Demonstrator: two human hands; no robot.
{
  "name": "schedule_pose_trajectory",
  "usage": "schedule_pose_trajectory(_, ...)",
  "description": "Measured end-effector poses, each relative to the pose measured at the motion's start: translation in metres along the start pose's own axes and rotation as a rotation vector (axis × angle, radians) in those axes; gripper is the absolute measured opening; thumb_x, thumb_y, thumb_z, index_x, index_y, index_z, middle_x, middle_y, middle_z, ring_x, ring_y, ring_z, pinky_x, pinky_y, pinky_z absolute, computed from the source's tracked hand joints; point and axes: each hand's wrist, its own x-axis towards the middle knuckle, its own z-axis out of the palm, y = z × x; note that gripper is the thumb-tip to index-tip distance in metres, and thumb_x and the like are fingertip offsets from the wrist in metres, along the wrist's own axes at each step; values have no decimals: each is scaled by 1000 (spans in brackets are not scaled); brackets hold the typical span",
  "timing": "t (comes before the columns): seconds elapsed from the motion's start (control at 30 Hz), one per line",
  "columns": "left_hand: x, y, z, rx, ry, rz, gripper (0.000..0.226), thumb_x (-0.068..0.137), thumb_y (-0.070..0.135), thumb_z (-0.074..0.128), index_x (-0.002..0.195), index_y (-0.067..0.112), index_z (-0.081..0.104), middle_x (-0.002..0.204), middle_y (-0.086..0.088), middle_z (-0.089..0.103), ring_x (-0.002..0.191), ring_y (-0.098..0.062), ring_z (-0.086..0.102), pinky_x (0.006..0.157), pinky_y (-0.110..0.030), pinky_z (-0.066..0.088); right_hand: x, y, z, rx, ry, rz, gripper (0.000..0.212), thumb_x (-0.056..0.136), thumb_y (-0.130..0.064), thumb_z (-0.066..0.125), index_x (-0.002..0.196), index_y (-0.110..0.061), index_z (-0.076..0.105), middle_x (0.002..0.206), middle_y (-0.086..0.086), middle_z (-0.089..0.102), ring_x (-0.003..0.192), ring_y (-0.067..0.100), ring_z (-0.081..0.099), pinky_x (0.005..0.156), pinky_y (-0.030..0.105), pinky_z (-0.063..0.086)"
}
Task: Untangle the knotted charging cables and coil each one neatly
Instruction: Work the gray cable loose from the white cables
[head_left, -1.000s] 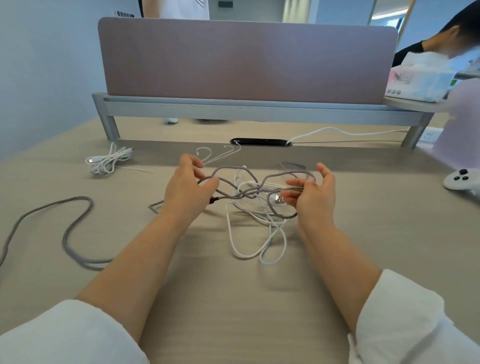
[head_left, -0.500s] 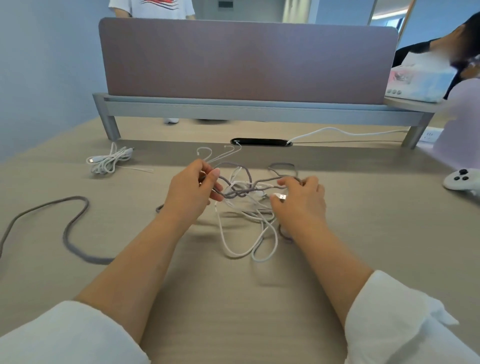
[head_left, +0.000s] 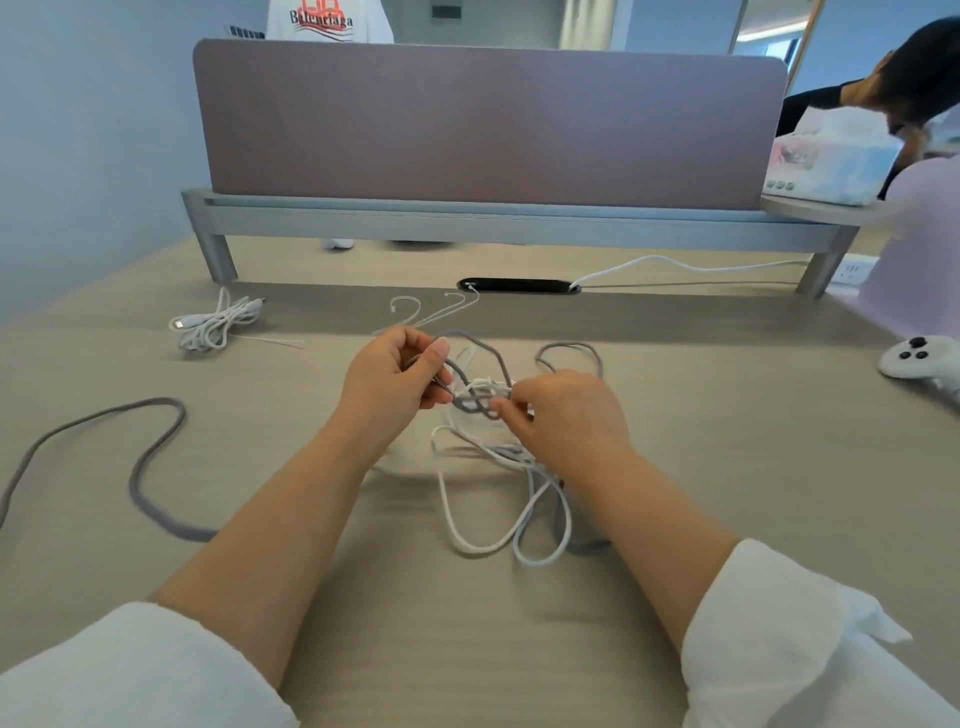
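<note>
So, both hands are at the knot mid-desk: left hand pinches the grey cable, right hand curls onto the tangle (fingertips mostly hidden). White loops spill below, and the grey cable's tail is cut off at the left edge.

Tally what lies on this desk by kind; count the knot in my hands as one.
Cable knots: 1
Coiled white cables: 1
Plugged-in white cables: 1
Thin white wires: 1
Game controllers: 1
Power strips: 1
Total: 6
</note>
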Motion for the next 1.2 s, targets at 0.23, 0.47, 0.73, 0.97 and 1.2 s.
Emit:
schedule_pose_trajectory(0.23, 13, -15, -15, 330, 316, 103, 17, 90, 23, 58, 97, 15, 44, 79, 4, 56, 71, -15, 48, 59, -18, 29, -2, 4, -3, 527, 316, 448, 39, 97, -17, 39, 59, -14, 32, 54, 3, 40, 50, 19, 32, 55, 30, 18)
schedule_pose_trajectory(0.47, 10, -10, -18, 701, 171, 155, 25, 79, 32, 71, 84, 14, 55, 76, 2, 55, 76, -19, 51, 67, -24, 32, -1, 12, 8, 272, -249, 610, 22, 96, -13, 34, 112, -5, 48, 109, 18, 59, 99, 36, 55, 70, 33, 35)
schedule_pose_trajectory(0.73, 3, -3, -13, 219, 99, 335, 23, 79, 18, 72, 75, 27, 51, 72, -4, 66, 69, -29, 59, 66, -32, 47, -1, 0, -3, 360, 163, 170, 36, 83, -17, 65, 118, -9, 58, 104, 5, 58, 88, 21, 53, 84, 36, 45)
schedule_pose_trajectory(0.97, -3, 2, -9, -2, -92, 402, 20, 85, 0, 60, 75, 16, 55, 62, 9, 66, 49, -6, 56, 56, -16, 47, -3, -7, 1, 432, -104, 179, 38, 86, -17, 63, 123, -19, 58, 105, 2, 60, 82, 11, 47, 85, 28, 44)
schedule_pose_trajectory(1.2, -9, 8, -6, -12, -101, 351, 18, 87, 1, 57, 75, 14, 56, 63, 7, 69, 52, -4, 63, 44, -9, 36, -6, -10, 6, 269, 48, 193, 32, 77, -41, 70, 93, -13, 70, 87, 5, 55, 86, 23, 52, 65, 32, 42)
